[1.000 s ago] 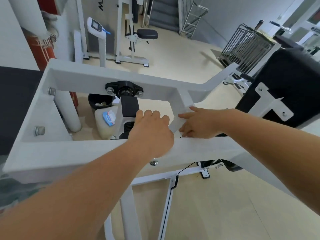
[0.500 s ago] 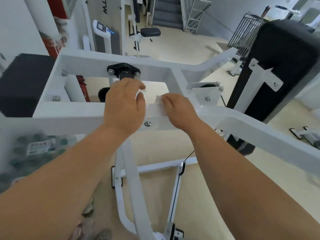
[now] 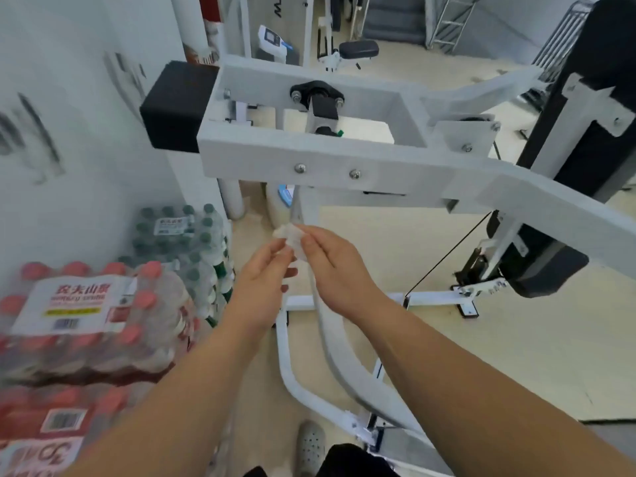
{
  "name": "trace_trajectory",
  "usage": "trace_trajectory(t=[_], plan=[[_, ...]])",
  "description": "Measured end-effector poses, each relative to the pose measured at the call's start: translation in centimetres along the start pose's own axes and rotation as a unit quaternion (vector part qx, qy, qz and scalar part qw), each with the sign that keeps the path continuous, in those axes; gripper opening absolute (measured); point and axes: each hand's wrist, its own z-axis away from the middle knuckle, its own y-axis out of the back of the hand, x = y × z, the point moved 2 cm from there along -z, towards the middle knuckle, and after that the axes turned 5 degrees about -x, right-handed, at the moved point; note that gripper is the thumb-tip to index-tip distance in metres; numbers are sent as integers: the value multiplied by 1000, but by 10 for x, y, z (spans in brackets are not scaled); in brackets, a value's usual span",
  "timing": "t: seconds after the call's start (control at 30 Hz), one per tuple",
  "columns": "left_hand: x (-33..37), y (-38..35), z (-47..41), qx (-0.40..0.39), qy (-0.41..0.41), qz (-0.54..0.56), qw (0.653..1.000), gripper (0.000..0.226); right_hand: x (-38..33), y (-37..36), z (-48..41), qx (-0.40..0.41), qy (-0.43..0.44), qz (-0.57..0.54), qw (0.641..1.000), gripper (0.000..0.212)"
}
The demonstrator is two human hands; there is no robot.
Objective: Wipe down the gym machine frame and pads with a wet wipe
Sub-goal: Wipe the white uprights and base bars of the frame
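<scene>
While below the frame [image 3: 344, 156], left hand [image 3: 261, 280] and right hand [image 3: 330, 266] on wipe [image 3: 290, 235].

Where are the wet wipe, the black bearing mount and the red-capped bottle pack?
wet wipe [image 3: 288, 235]: head view, its crumpled middle.
black bearing mount [image 3: 311, 88]: head view, its upper black face between the bolts.
red-capped bottle pack [image 3: 74, 301]: head view, its white label.

I log: hands, 2: left hand [image 3: 265, 280], right hand [image 3: 330, 266]; wet wipe [image 3: 290, 235], 1; machine frame [image 3: 344, 156], 1; red-capped bottle packs [image 3: 86, 304] [image 3: 51, 421], 2, at 8 o'clock; green-capped bottle pack [image 3: 179, 232], 1, at 9 o'clock.
</scene>
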Motion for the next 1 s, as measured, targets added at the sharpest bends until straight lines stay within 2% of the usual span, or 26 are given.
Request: trace_trajectory(t=[0.13, 0.23, 0.33, 0.47, 0.53, 0.67, 0.8, 0.87, 1.0], plan=[[-41, 20, 37, -11, 60, 127, 990, 30, 10, -56, 47, -37, -86, -26, 995, 39], [-70, 33, 67, 3, 100, 171, 980, 24, 18, -92, 87, -71, -150, -78, 983, 43], [-107, 43, 91, 27, 140, 135, 981, 16, 26, -123, 126, -74, -212, -150, 963, 42], [-150, 48, 120, 77, 206, 129, 967, 15, 48, -143, 175, -13, -273, -220, 936, 34], [-171, 45, 132, 55, 234, 126, 962, 16, 68, -146, 199, -2, -328, -237, 914, 37], [-213, 34, 146, -12, 271, 108, 956, 16, 119, -152, 238, -47, -424, -282, 860, 44], [-261, 17, 147, -37, 288, 110, 951, 19, 185, -163, 262, -72, -470, -345, 809, 41], [-295, 8, 141, -36, 290, 86, 952, 23, 221, -171, 271, -87, -482, -340, 802, 40], [-380, -15, 124, -13, 313, 48, 948, 19, 301, -187, 285, -143, -481, -281, 818, 36]])
